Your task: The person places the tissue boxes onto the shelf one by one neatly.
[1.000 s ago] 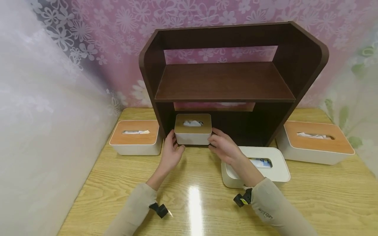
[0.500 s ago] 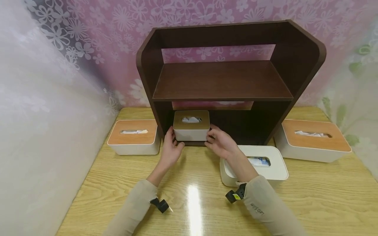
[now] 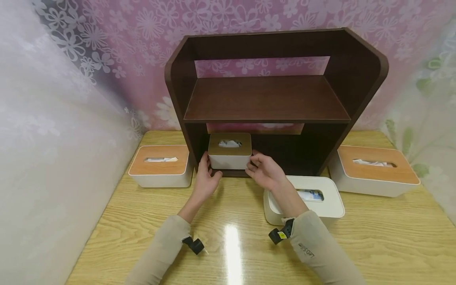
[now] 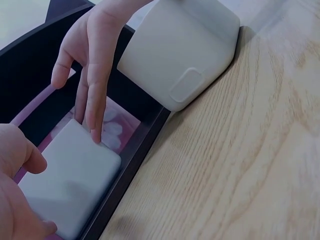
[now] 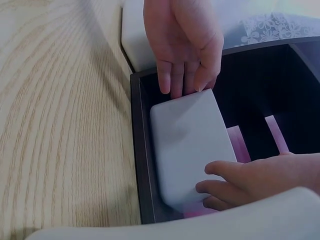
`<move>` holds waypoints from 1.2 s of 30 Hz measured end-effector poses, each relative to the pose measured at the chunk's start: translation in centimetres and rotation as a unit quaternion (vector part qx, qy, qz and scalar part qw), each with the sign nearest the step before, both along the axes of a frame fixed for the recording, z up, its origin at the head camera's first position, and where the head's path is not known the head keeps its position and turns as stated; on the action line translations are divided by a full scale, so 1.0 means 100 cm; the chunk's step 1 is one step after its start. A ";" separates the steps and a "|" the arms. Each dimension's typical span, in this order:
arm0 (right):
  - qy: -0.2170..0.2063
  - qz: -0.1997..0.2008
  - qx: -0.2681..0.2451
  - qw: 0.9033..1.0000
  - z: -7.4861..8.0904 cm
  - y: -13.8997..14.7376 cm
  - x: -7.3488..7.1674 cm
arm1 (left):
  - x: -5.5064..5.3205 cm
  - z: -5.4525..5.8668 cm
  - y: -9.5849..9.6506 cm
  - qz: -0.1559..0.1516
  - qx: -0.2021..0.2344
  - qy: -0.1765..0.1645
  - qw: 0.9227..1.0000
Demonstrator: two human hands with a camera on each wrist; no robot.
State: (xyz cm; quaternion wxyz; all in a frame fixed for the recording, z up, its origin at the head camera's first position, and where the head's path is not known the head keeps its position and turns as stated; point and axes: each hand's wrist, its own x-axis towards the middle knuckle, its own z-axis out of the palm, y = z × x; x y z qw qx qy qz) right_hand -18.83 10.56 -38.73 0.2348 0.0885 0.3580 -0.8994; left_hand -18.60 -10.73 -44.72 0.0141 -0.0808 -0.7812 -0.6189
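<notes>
A small tissue box (image 3: 229,162), white with a brown wood-look lid and tissue in its slot, sits at the left of the lower compartment of a dark brown shelf (image 3: 267,99). My left hand (image 3: 206,177) is at its left end, fingers along the side and thumb near the front. At its right end is my right hand (image 3: 266,173), fingers lightly bent. In the left wrist view, the right hand's fingertips meet the end of the box (image 4: 75,175). The right wrist view shows the left hand's long fingers (image 5: 176,80) against the other end of the box (image 5: 187,142).
Left of the shelf stands an orange-lidded tissue box (image 3: 160,180); a larger orange-lidded one (image 3: 374,186) is at the right. An all-white tissue box (image 3: 333,204) stands in front of the shelf's right half, under my right forearm. All rest on a wooden table (image 3: 117,237).
The small tissue box has slid a little farther back into the lower compartment, mostly in the first half second. Both hands stay at its ends; the right fingers have drawn slightly back.
</notes>
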 end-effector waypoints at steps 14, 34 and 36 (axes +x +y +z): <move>0.031 0.027 0.020 0.999 0.001 0.013 0.011 | 0.017 0.001 0.003 0.013 -0.014 0.005 1.000; 0.192 0.074 0.189 0.960 0.020 0.078 0.070 | 0.066 0.026 0.034 -0.056 0.005 0.042 0.998; 0.222 0.071 0.260 0.937 0.019 0.089 0.077 | 0.071 0.027 0.038 -0.068 0.003 0.039 0.997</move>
